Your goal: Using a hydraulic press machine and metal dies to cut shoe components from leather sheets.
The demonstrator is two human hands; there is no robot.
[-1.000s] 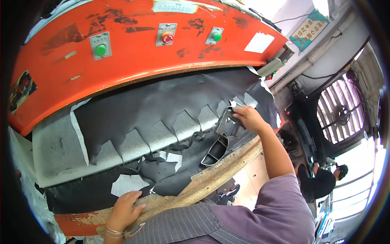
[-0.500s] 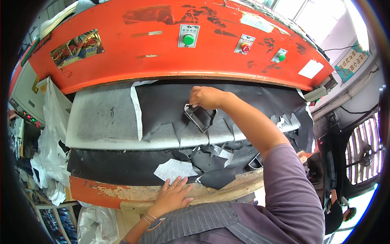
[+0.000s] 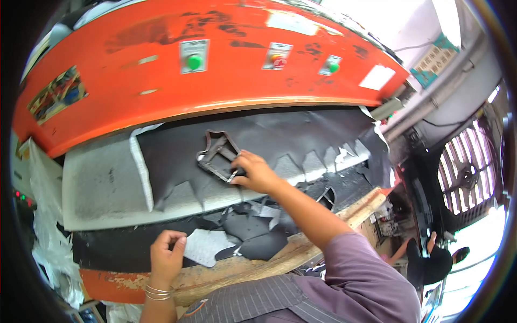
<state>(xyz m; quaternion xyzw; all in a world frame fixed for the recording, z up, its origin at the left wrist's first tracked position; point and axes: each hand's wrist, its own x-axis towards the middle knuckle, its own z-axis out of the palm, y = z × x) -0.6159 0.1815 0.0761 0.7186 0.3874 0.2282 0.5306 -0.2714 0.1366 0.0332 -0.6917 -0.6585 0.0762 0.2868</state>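
Note:
A dark metal cutting die [image 3: 216,161], an open angular frame with a crossbar, rests on or just over the black sheet [image 3: 177,142]. My right hand [image 3: 254,172] grips its near right edge, fingers bent around the rim. At the near left my left hand [image 3: 168,254] is raised with its fingers curled. Thumb and index finger close at the left edge of a pale grey cut piece [image 3: 207,246], though the exact contact is partly hidden. Black cut pieces [image 3: 264,245] lie beside it, overlapping. The sheet's near edge has angular notches showing the pale board [image 3: 97,188] beneath.
The orange machine beam [image 3: 226,81] spans the far side, carrying green buttons [image 3: 194,62] and a red one [image 3: 279,62]. Another metal die [image 3: 326,198] stands near my right forearm. A wooden edge [image 3: 301,258] borders the bench. Plastic bags [image 3: 48,215] hang left; a person [image 3: 431,261] is at far right.
My left hand has gone from lying spread to curled fingers at the pale piece's edge. My right hand has shifted from the die's far side to its near right, and the die has turned. The view has tilted.

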